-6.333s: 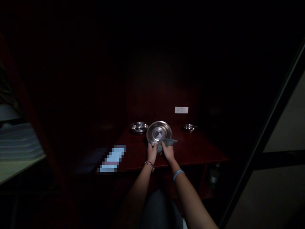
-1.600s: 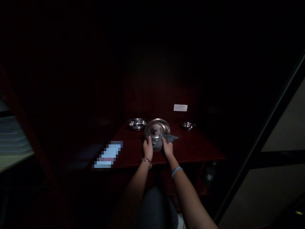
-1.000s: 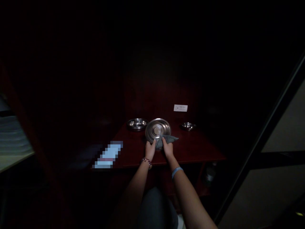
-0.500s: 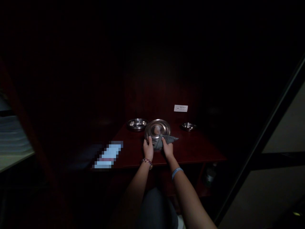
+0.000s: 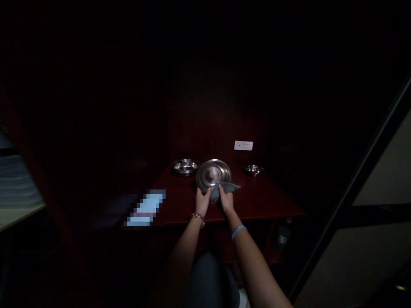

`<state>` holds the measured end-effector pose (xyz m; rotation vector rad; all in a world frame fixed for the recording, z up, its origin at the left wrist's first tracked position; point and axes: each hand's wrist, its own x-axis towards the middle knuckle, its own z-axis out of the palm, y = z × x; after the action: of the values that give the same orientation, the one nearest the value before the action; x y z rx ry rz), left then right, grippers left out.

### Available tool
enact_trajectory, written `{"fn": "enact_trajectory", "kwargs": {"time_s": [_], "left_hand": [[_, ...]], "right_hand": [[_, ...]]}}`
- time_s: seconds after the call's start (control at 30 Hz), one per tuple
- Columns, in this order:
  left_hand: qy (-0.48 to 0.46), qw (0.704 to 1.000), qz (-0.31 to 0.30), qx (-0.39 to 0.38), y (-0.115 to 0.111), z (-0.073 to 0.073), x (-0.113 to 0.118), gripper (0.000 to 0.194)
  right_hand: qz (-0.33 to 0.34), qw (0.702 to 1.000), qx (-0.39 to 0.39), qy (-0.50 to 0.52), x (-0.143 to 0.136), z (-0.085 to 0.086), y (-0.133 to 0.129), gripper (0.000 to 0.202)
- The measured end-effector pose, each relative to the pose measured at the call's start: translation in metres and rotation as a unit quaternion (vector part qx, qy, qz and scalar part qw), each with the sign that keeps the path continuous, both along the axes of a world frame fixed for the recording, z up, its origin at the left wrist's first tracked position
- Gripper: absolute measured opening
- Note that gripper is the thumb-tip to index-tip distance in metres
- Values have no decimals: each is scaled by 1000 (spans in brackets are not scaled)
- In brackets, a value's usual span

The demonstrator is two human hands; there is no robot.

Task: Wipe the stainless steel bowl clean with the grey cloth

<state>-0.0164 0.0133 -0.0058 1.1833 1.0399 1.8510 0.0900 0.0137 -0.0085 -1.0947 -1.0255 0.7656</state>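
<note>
Both my hands hold a round, shiny metal plate (image 5: 213, 169), tilted so that its ringed face turns toward me. At its lower left rim, my left hand (image 5: 202, 202) is closed, the thumb on the near face. My right hand (image 5: 226, 200) grips a grey cloth (image 5: 228, 187) and presses it against the plate's lower right edge. One corner of the cloth sticks out to the right. The fingers behind the plate are hidden.
Several metal dishes stand toward the back of the dark red table (image 5: 257, 201): a wide bowl (image 5: 185, 167) on the left and a smaller bowl (image 5: 254, 170) on the right. A white socket panel (image 5: 243, 145) is on the wall. A jar (image 5: 284, 236) stands below, right.
The plate has turned and shifted slightly to the right. My left hand has moved a little right and down along its rim. My right hand and the cloth stay nearly in place.
</note>
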Motion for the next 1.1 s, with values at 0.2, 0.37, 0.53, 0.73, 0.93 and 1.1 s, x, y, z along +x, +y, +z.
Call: {"fn": "enact_trajectory", "kwargs": {"time_s": [0.2, 0.37, 0.53, 0.73, 0.93, 1.1], "left_hand": [[-6, 1000, 14, -8, 0, 0, 0, 36], [-18, 999, 44, -8, -5, 4, -2, 33], [-33, 996, 75, 28, -10, 10, -3, 46], [-10, 998, 56, 4, -6, 4, -2, 36], [0, 999, 32, -4, 1, -3, -1, 39], [19, 999, 44, -9, 0, -3, -2, 37]], "right_hand": [[-6, 999, -13, -41, 2, -2, 3, 39], [3, 999, -15, -33, 1, -4, 5, 41], [-1, 1000, -11, -28, 0, 1, 0, 41], [-26, 1000, -7, -16, 0, 7, -6, 46], [-3, 1000, -23, -11, 0, 7, -7, 46], [2, 1000, -23, -9, 0, 5, -5, 45]]}}
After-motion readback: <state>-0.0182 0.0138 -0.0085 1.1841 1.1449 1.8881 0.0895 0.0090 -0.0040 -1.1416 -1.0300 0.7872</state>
